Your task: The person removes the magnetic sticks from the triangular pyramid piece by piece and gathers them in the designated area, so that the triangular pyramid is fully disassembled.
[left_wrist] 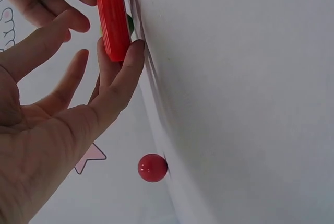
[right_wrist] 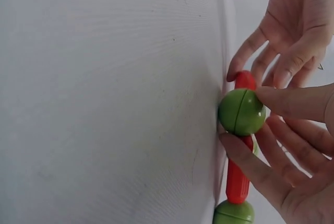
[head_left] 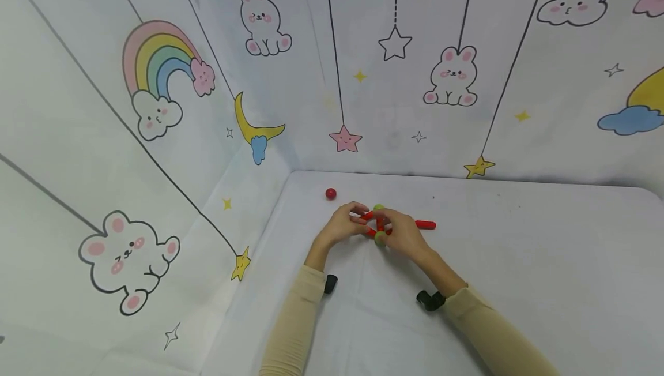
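Observation:
My left hand [head_left: 342, 224] pinches the free end of a red ribbed rod [left_wrist: 114, 23] between its fingertips. The rod's other end sits against a green ball [right_wrist: 241, 113]. My right hand [head_left: 404, 235] holds this ball with thumb and finger on opposite sides. Another red rod [right_wrist: 238, 179] runs from the ball toward a second green ball [right_wrist: 233, 214], low in the right wrist view. From above, a further green ball [head_left: 379, 207] shows at the far side of the joined pieces, partly covered by the right hand. Fingers hide much of the middle.
A loose red ball [head_left: 331, 194] lies on the white tabletop [head_left: 544, 260], beyond the left hand. Right of the right hand, a red rod [head_left: 425, 225] points outward along the table. Printed cloth walls [head_left: 373, 93] rise behind and to the left.

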Available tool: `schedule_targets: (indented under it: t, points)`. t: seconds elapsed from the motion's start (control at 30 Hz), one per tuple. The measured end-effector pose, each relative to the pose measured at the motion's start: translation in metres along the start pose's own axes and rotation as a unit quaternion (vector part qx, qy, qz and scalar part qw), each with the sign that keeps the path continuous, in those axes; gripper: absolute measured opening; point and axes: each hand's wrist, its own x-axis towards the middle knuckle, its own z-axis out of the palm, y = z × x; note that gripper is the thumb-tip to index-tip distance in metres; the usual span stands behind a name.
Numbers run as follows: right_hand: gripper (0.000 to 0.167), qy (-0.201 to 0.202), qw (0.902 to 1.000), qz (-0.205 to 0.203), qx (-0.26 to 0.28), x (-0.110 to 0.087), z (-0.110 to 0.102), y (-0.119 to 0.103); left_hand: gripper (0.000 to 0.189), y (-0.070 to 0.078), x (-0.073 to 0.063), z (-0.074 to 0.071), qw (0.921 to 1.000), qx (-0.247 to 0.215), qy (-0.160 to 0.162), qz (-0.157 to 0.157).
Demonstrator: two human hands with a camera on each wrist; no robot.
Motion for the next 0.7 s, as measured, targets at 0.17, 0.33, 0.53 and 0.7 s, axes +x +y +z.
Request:
schedule_targets:
  t: [0.17,0.33,0.53,0.7]
  points:
    - [0.051,-0.003,0.9998,-0.015,-0.015,-0.0003,0.0011,-0.002,0.046,-0.0008,0.0005,0.0007,1.0,0.0,0.007,-0.003]
    - [0.05,-0.001,0.9995,-0.025,-0.018,-0.0007,0.0029,-0.004,0.044,-0.0015,0.001,0.0,0.9999,-0.007,0.012,-0.003]
    - [0.049,0.002,0.999,-0.03,-0.033,-0.0001,0.0064,-0.0018,0.043,-0.0041,0.0009,-0.0023,0.9992,-0.027,0.026,-0.011]
    - [0.049,0.003,0.9988,-0.012,-0.048,-0.0006,0.0072,-0.0037,0.045,-0.0052,0.0015,-0.0032,0.9991,-0.022,0.029,-0.025]
